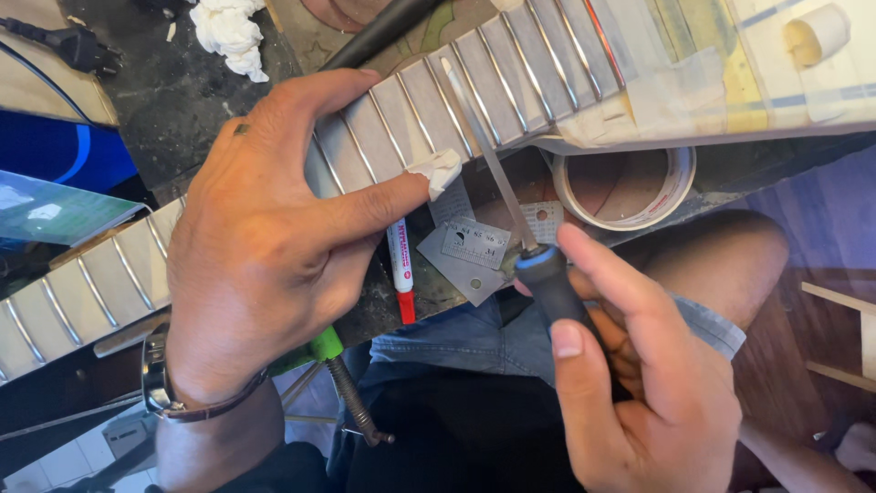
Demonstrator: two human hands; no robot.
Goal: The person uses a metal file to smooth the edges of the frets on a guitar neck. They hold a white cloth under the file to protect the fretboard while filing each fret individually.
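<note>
A guitar neck [511,73] with metal frets and masking tape over its wood lies slanted across the bench. My left hand [265,246] grips the neck across the fretboard, and its thumb presses a small white wad of cloth [440,170] against the near edge. My right hand [630,365] holds the black handle of a slim metal file [488,151]. The file's blade lies across the frets, pointing up and left.
A roll of tape [625,187] lies under the neck. Small metal gauge plates [474,246] and a red and white marker pen [401,269] sit on the bench edge. White crumpled cloth [230,32] is at the top left, a green-handled tool [338,374] below.
</note>
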